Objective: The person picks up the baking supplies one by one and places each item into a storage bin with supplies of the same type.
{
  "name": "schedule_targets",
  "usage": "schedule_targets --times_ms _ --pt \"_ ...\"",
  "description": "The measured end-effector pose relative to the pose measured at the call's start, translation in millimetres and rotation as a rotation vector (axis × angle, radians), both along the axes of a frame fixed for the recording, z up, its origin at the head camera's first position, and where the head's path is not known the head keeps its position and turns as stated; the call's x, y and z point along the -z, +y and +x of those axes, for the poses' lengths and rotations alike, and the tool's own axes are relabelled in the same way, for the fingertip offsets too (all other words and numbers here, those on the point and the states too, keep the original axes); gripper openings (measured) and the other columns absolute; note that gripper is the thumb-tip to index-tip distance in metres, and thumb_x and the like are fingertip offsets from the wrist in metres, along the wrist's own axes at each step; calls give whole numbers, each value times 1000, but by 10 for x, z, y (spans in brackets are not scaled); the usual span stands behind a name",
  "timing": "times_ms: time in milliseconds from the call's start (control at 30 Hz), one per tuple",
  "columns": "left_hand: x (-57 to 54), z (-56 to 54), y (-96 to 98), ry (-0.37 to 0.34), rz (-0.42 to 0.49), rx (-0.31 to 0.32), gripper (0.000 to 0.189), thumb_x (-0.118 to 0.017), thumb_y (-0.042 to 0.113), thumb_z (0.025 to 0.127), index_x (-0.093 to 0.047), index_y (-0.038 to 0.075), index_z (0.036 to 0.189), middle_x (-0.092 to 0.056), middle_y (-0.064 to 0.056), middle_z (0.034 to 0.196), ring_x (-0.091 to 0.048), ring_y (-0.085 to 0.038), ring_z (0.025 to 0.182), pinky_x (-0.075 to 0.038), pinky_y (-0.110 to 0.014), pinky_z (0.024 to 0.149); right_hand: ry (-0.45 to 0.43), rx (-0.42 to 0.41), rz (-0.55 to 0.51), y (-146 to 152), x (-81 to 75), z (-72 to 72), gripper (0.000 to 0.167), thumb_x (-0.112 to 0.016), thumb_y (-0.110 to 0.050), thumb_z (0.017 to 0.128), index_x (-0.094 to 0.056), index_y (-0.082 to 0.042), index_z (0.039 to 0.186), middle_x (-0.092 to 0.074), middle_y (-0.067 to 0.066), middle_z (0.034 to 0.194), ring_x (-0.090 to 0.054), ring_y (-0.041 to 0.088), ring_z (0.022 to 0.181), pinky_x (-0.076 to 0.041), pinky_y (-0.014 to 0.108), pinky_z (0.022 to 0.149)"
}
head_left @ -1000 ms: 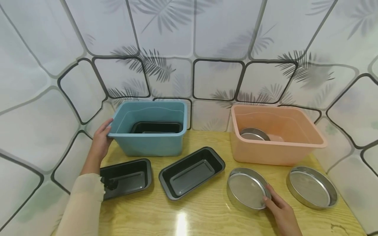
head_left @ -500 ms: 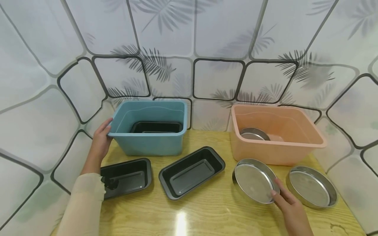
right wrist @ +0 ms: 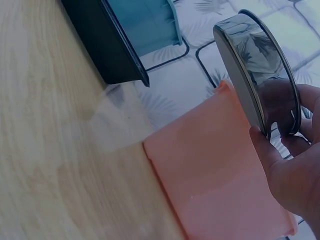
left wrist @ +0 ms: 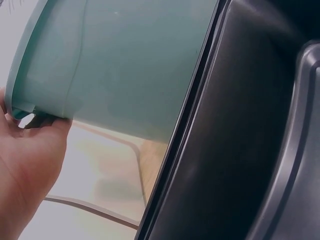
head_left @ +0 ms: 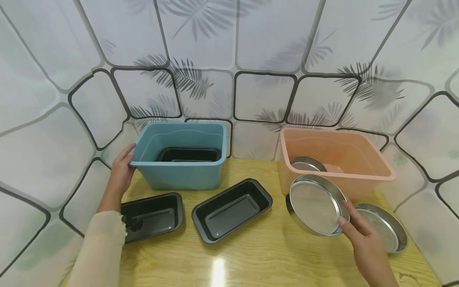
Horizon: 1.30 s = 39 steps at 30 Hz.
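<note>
My right hand (head_left: 367, 235) pinches the near right rim of a round metal cake pan (head_left: 317, 205), thumb inside and fingers outside. The pan is tilted and lifted over the table, overlapping the front of the peach tub (head_left: 337, 185) in the head view. In the right wrist view the cake pan (right wrist: 262, 70) stands on edge between thumb and fingers. My left hand (head_left: 121, 169) grips the left rim of the blue tub (head_left: 183, 175); the left wrist view has its thumb under that rim. A dark loaf pan (head_left: 190, 154) lies in the blue tub, another round pan (head_left: 308, 163) in the peach one.
Two dark loaf pans lie before the blue tub: one at left (head_left: 157, 217), partly behind my sleeve, and one angled in the middle (head_left: 233, 209). A second round pan (head_left: 383, 227) sits at right, partly behind my right hand. A patterned curtain (head_left: 265, 95) backs the wooden table (head_left: 172, 263).
My right hand has raised the round cake pan off the table and moved it up and to the right, tilting it toward the peach tub. My left hand stays on the blue tub's rim.
</note>
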<state>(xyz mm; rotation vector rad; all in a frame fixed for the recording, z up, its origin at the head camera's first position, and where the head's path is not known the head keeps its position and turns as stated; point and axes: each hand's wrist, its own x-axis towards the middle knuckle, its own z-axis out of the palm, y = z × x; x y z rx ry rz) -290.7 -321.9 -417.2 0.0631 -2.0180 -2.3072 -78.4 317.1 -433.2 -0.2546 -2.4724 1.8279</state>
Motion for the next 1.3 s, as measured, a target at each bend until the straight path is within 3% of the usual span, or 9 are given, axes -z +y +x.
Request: schedule_targets --times_ms 167,367,533,633,700,933,1000,1100,1300 --pt "-16 -1 6 7 14 7 57 -34 31 111 -19 13 162 -4 -7 171 -11 -23 155 -14 -37 126 43 5 -18 51 -80 -83 59 -55 -28 106 -30 -30 159 -14 -7 168 -17 10 152 -36 0 94" --pt "-9 13 6 -7 12 1 56 -33 31 111 -18 14 162 -4 -7 171 -11 -23 155 -16 -36 125 146 56 -265 133 -184 -201 58 -59 -11 102 -40 -21 155 -28 -8 163 -47 -11 127 -46 4 87" --pt "-5 13 15 -1 5 6 56 -31 30 111 -17 14 163 -2 -7 171 -10 -24 155 -15 -37 125 196 69 -297 252 -329 -302 57 -61 -10 101 -42 -19 154 -22 3 164 -42 -6 135 -44 3 89" --pt "-5 13 15 4 -12 7 56 -30 30 111 -17 14 163 -2 -8 171 -11 -25 155 -16 -38 125 229 65 -299 326 -397 -379 56 -61 -9 101 -44 -19 153 -24 -2 164 -51 -11 125 -45 3 87" --pt "-5 13 13 4 -15 5 56 -30 30 111 -17 14 163 -2 -8 171 -11 -25 155 -16 -38 125 266 58 -346 370 -427 -445 55 -61 -6 100 -46 -18 152 -28 -3 163 -60 -11 110 -48 6 86" --pt "13 7 -2 13 -33 2 55 -29 31 112 -18 14 163 -4 -9 171 -13 -25 154 -18 -36 125 347 -3 -543 477 -485 -635 53 -55 4 100 -48 -13 150 -15 13 165 -66 1 109 -53 15 89" --pt "15 7 -1 14 -41 -1 55 -29 31 112 -18 14 163 -5 -10 170 -14 -25 154 -20 -35 124 349 0 -545 499 -504 -676 53 -56 4 100 -49 -13 149 -25 4 165 -67 1 109 -53 16 88" --pt "21 3 0 17 -31 2 55 -29 31 112 -18 14 163 -5 -10 170 -14 -25 154 -21 -34 124 363 0 -549 528 -539 -745 53 -56 4 99 -48 -11 149 -31 3 163 -66 1 110 -53 17 89" --pt "35 5 -9 11 -33 2 55 -30 32 111 -19 15 163 -6 -9 170 -17 -24 152 -29 -26 118 328 -7 -455 615 -604 -939 58 -59 -2 100 -40 -10 154 -18 6 168 -62 -7 113 -51 12 88"
